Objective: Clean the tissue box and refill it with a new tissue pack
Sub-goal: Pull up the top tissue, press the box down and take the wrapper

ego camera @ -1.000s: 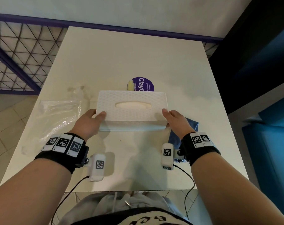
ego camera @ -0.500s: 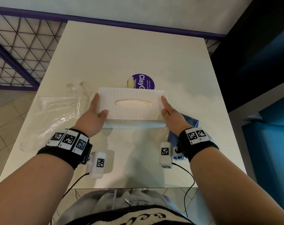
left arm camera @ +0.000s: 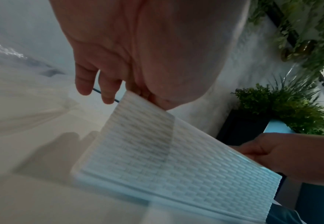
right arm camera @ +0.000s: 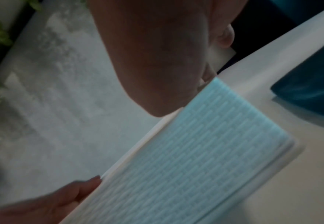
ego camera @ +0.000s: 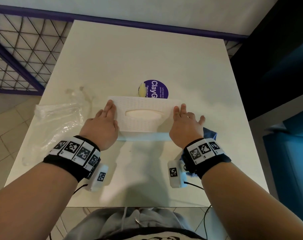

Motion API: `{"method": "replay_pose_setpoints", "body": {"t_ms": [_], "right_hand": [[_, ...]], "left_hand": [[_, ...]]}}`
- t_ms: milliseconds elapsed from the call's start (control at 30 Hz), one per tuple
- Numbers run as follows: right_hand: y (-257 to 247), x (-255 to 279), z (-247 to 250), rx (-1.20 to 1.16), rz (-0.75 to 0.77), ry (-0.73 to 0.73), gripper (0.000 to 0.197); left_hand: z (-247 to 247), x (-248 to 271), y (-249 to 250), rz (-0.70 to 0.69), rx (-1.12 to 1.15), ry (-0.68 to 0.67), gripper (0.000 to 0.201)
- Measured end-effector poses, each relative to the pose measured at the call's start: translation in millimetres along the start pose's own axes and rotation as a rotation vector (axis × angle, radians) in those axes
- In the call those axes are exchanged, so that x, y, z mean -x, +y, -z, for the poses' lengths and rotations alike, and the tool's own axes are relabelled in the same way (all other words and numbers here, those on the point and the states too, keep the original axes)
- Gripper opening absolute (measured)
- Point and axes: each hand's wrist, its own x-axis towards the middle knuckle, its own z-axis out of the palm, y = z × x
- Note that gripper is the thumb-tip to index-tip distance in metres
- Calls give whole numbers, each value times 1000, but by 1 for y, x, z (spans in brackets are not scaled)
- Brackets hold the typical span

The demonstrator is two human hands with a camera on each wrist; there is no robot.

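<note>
Both hands held the white woven-texture plastic tissue box (ego camera: 143, 115) on the white table (ego camera: 147, 54).
Left hand (ego camera: 102, 125) and right hand (ego camera: 185, 127): straight fingers pressed flat against the box's opposite ends.

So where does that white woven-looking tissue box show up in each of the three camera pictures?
Head view: the tissue box sits mid-table, between the two hands.
Left wrist view: it fills the lower middle, slanting down to the right.
Right wrist view: it runs across the lower right, blurred.
Shared landmark: the left hand, at the top in its own view and bottom left in the right wrist view.
</note>
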Motion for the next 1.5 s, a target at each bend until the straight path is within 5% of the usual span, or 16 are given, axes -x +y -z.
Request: {"method": "replay_pose_setpoints", "body": {"t_ms": [267,433,633,933,1067,1500], "right_hand": [[-18,3,5,27,-56,-10,64],[-22,5,16,-40,-60,-30,61],[-37,-5,9,-80,53,-109,61],[-34,-11,3,-149,78,-4,61],[-36,-6,1,-305,130,112,39],[-74,-21,5,-213,-44,-23,61]], "left_hand": [[15,-6,16,85,-34,-124,61],[16,-5,22,62,-254,-91,60],[8,-13,30,-36,-143,-105,59],[12,-24,34,-47,-188,-104,61],[5,-24,26,-70,-155,-69,60],[0,-26,24,-70,-112,-39,61]]}}
